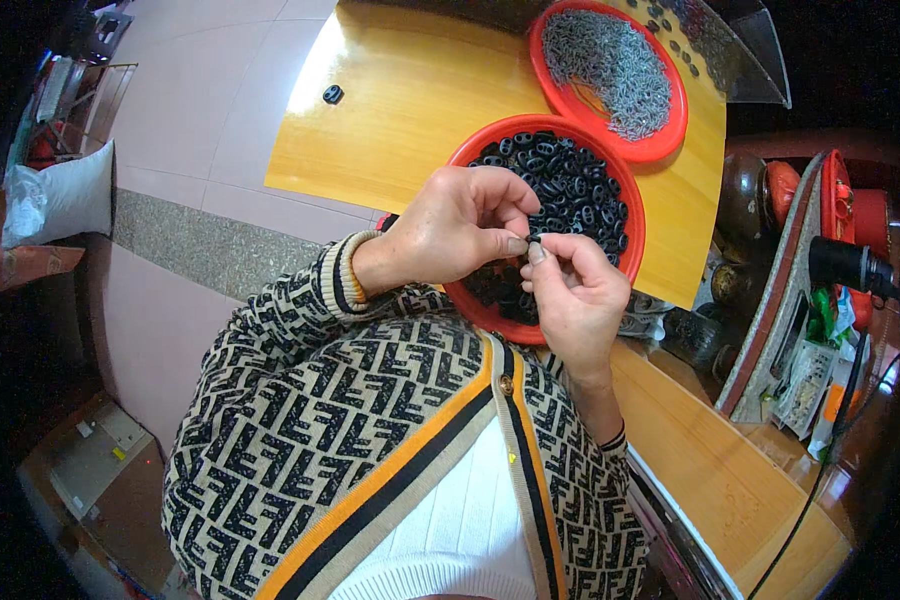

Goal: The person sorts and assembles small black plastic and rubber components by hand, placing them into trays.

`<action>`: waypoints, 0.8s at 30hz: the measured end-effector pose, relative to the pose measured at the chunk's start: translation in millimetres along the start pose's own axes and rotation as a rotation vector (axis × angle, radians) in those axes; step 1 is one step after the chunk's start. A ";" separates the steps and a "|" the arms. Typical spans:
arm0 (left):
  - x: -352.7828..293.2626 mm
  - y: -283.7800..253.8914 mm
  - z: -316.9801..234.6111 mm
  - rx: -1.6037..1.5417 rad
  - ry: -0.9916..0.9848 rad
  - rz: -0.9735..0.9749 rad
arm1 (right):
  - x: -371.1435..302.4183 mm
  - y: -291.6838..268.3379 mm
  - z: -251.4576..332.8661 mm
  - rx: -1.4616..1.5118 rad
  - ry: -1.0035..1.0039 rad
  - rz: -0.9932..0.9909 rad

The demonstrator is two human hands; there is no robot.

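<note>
My left hand (460,225) and my right hand (575,295) meet fingertip to fingertip over the near rim of a red bowl (632,245) full of small black plastic pieces (570,190). Between the pinched fingers of both hands sits one small black piece (533,243), mostly hidden. Behind it stands a second red bowl (670,125) holding a heap of small grey metal parts (605,60). Both bowls rest on a yellow wooden table (410,110).
One loose black piece (332,94) lies on the table's far left part. A clear plastic bag (735,50) with dark pieces is behind the far bowl. Cluttered red and dark objects (820,230) stand to the right; a white sack (65,195) is on the floor at left.
</note>
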State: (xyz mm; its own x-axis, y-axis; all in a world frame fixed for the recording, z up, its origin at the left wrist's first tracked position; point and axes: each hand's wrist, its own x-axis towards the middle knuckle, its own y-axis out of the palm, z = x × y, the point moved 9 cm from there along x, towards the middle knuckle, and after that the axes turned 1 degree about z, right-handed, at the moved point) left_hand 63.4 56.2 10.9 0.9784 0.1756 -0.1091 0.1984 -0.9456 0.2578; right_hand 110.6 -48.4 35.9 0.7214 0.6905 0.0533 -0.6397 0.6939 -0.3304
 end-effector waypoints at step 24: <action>-5.1 1.0 15.9 -0.052 0.012 -0.172 | -4.8 -9.5 -26.9 0.099 0.107 -0.165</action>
State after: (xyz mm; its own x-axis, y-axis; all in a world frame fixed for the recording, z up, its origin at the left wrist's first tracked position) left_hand 57.7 50.0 -3.6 0.9302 0.3375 -0.1444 0.3657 -0.8857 0.2860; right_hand 120.3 -63.8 13.4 0.8393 0.5437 -0.0030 -0.5296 0.8163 -0.2307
